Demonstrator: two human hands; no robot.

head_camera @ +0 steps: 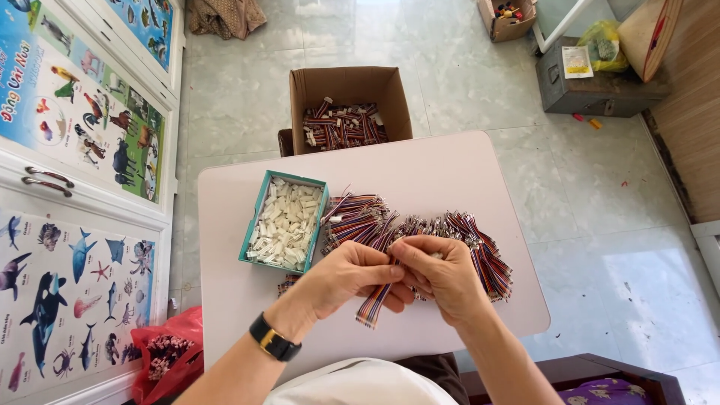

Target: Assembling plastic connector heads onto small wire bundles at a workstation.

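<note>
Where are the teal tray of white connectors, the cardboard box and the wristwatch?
teal tray [253, 225]: head view, on its left wall.
cardboard box [394, 97]: head view, on its right wall.
wristwatch [274, 341]: head view, on the black band at the left wrist.

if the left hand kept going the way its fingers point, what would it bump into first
The left hand points right, toward the right hand, which it already nearly touches around the striped ribbon cable both pinch. So it would probably meet the right hand's fingers first, then the pile of cables beyond.

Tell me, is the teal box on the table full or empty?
Nearly full: the teal box is open-topped and white connectors fill it almost to the rim.
</note>
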